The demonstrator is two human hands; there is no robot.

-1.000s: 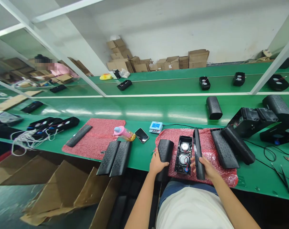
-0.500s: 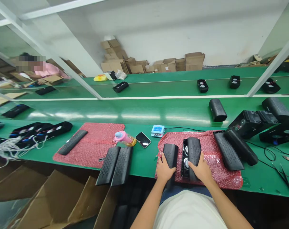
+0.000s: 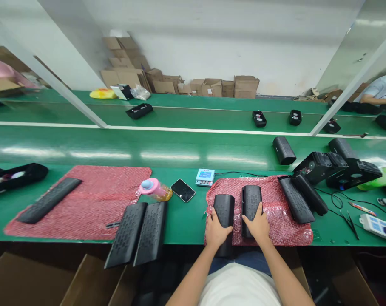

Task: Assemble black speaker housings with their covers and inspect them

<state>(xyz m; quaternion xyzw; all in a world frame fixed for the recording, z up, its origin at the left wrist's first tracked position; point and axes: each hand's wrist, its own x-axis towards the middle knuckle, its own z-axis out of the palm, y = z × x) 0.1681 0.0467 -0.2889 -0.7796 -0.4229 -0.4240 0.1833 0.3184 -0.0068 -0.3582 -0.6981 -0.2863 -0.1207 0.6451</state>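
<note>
On the right-hand sheet of pink bubble wrap (image 3: 277, 238), my left hand (image 3: 216, 231) is wrapped around the near part of a black speaker shell (image 3: 224, 208), which extends past the bench edge. To its right, my right hand (image 3: 259, 227) grips a black textured speaker cover (image 3: 252, 199) by its sides. That cover lies over the speaker body, with only a thin dark edge showing at its left. Farther right on the same wrap, a flat textured cover (image 3: 295, 202) rests against a rounded black shell (image 3: 309, 195).
Left of my hands are a phone (image 3: 183, 190), a pink-lidded bottle (image 3: 154, 189) and two black covers (image 3: 126, 233) overhanging the edge. A small meter (image 3: 205, 177) stands behind. On the right are black speaker units (image 3: 354, 174), tweezers (image 3: 350, 225) and a power strip (image 3: 376, 225).
My right hand has brought the textured cover over the open speaker body, so the round drivers are now hidden. My left hand stays on its shell. The view has swung right.
</note>
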